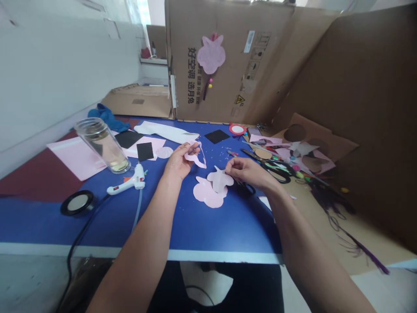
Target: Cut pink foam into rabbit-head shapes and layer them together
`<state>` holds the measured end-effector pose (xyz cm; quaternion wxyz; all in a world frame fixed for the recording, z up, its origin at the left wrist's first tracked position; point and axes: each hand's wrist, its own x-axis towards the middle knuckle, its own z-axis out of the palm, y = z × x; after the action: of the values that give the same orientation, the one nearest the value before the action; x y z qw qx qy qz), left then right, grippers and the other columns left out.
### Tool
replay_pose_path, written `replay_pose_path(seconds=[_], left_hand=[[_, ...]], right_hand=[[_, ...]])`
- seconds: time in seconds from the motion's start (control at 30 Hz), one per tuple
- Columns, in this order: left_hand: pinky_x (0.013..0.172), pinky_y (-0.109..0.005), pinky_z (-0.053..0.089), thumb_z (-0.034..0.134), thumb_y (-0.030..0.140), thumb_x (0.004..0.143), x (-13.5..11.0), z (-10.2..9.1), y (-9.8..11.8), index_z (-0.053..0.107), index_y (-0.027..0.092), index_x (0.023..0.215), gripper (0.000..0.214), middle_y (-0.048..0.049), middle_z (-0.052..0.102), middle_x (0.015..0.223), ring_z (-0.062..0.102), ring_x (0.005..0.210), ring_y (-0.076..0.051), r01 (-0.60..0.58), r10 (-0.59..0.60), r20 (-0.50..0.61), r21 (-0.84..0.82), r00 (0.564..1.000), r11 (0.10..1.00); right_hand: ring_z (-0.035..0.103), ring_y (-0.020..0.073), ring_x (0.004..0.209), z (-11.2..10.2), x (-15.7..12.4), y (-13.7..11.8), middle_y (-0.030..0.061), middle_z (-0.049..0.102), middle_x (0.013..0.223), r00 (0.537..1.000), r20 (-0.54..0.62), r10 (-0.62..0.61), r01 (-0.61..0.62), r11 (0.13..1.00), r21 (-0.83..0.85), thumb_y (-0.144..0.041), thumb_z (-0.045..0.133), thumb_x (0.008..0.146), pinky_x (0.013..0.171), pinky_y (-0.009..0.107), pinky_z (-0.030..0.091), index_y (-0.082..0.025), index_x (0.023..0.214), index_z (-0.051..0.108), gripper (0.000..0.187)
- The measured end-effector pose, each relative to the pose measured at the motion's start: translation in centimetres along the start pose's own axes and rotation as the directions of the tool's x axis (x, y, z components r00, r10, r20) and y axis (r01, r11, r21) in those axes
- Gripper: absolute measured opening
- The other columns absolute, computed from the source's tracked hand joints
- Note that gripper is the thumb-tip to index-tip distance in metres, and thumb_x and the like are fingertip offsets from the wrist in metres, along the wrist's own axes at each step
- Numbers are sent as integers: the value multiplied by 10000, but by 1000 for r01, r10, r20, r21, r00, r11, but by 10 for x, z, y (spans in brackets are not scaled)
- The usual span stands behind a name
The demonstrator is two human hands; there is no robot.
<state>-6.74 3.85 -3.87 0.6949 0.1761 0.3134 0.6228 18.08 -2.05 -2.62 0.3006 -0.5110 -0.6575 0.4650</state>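
My left hand (182,160) is closed on a thin, curved pink paper scrap (197,161), raised over the blue table. To its right, my right hand (243,169) pinches the edge of a small pale paper cutout (220,180) with rounded lobes. Beneath that cutout lies a larger pink paper cutout (208,196), flat on the table and partly covered. Scissors with dark handles (249,188) are partly hidden below my right hand.
At left are a glue gun (127,183), its cord, a glass jar (103,145) and a roll of tape (77,203). Black scissors (276,167) and paper scraps lie at right. Cardboard walls (228,100) stand behind, with a pink paper ornament (211,56) hanging there.
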Motion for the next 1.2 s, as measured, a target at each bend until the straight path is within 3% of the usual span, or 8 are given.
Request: replay_pose_path(seconds=[0.2,0.4,0.53,0.6,0.67,0.9,1.07,1.2], left_hand=[[766,-253,618,676,69,905,4,-5,0,678,155,1039,159,-97,816,934,781,765,-165,7,-7,17,-26,1000,1000],[822,-273,620,699,74,894,7,-5,-3,697,167,1097,223,-88,818,949,787,796,-171,15,-15,-1,-27,1000,1000],[848,-275,621,655,61,921,7,-4,-3,699,149,1067,176,-94,814,928,780,776,-163,15,-14,5,-36,1000,999],[853,-269,621,651,55,925,8,-4,-4,696,141,1051,159,-98,814,932,779,774,-159,17,-16,18,-41,1000,999],[854,-269,624,668,74,927,9,-4,-4,698,146,1072,165,-98,815,947,783,795,-165,28,-28,16,-36,999,999],[908,-305,632,683,81,921,9,-2,-8,691,155,1201,290,-111,819,1015,796,888,-197,44,-44,20,-32,999,998],[913,-298,631,671,75,930,7,0,-7,695,158,1200,284,-107,820,1009,795,916,-200,48,-47,9,-31,999,998],[853,-255,630,660,70,936,7,0,-4,700,151,1127,212,-93,819,974,790,844,-173,40,-41,-4,-31,999,999]], right_hand=[[506,121,618,6,-14,-25,19,717,832,994,86,-65,55,992,112,-505,770,850,562,254,361,-213,880,644,320],[542,130,639,18,-24,-43,12,689,814,984,170,-50,21,985,170,-495,790,835,575,256,381,-213,880,650,319],[578,155,654,19,-17,-32,8,678,746,984,172,39,-17,992,-128,-364,714,869,595,269,402,-212,846,673,159],[598,170,676,17,-15,-22,18,700,759,997,13,70,-57,901,-430,-269,699,858,608,280,401,-214,845,703,56],[635,186,724,17,-17,-13,24,735,830,996,-86,32,-76,811,-580,-259,704,871,637,288,423,-231,954,733,92],[672,301,1156,36,-62,-2,93,671,1323,959,126,-256,277,734,-620,-439,821,871,958,401,530,-322,1361,667,527],[672,316,1160,55,-65,4,113,673,1312,957,94,-273,262,681,-684,-444,755,943,960,424,542,-291,1292,698,386],[689,307,1097,49,-46,3,117,691,1264,964,66,-259,224,648,-728,-441,764,939,883,398,549,-260,1275,709,385]])
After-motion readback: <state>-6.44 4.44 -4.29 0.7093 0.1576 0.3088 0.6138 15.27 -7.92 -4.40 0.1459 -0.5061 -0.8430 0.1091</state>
